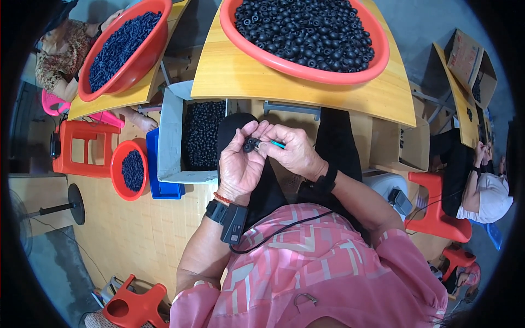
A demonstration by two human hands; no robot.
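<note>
Above my lap, my left hand (pixel 240 167) is turned palm up, with its fingers curled around small black rounded parts (pixel 251 145) with holes in them. How many lie there I cannot tell. My right hand (pixel 298 153) meets it from the right and pinches a slim tool with a teal handle (pixel 278 144). The tool's tip is hidden by the fingers at the black parts. Beyond both hands, a large red basin (pixel 306 76) heaped with similar black parts stands on a yellow table (pixel 295 101).
Left of my knees stands an open carton (pixel 170 131) of black parts, beside a blue tray (pixel 167 190) and a small red basin (pixel 116 177). Another carton (pixel 414 143) is at right. Co-workers sit left and right. Red stools (pixel 437 210) and a fan (pixel 75 204) stand around.
</note>
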